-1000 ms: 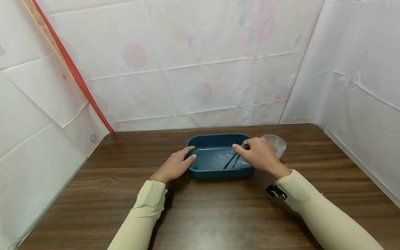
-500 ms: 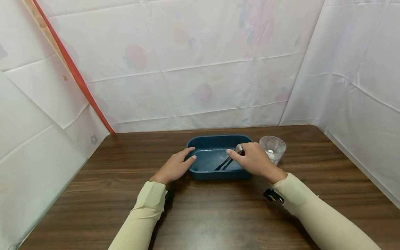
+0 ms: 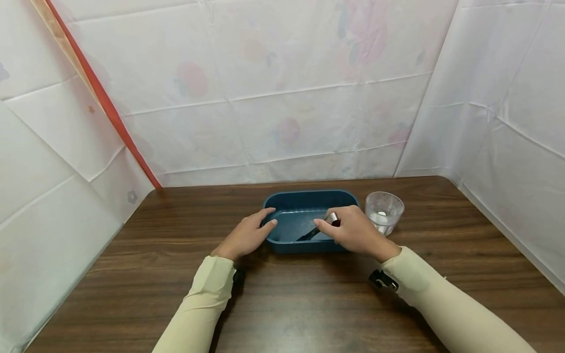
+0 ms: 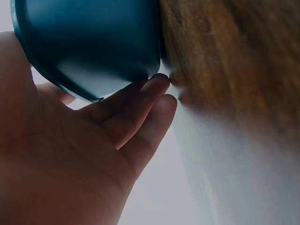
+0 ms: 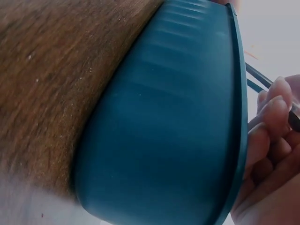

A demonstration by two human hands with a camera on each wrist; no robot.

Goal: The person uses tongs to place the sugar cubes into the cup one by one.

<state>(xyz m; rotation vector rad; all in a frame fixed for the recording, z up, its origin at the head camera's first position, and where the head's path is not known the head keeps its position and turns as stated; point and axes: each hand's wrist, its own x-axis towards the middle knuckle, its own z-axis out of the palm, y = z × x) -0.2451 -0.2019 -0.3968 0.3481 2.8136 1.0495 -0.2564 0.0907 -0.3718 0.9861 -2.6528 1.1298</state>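
Observation:
My left hand (image 3: 247, 234) grips the left end of a dark blue rectangular basin (image 3: 304, 247), with thumb and forefinger over the rim. In the left wrist view the other fingers (image 4: 157, 86) lie against the outside of its wall, low by the table. My right hand (image 3: 355, 230) holds black tongs with a silver end (image 3: 333, 219) over the basin's right side. Their dark arms slant down to the left, tips near the front wall inside. From the right wrist, the tong arms (image 5: 257, 75) show beyond the rim, beside curled fingers (image 5: 274, 112).
A clear glass (image 3: 384, 211) with a small white piece in it stands just right of the basin. Brown wood-grain table (image 3: 282, 294) lies under everything. A white patterned sheet (image 3: 282, 98) hangs behind the table's back edge.
My right hand has moved left and slightly toward me with the tongs, whose arms have come closer together. More of the glass shows behind it. The left hand and basin stay put.

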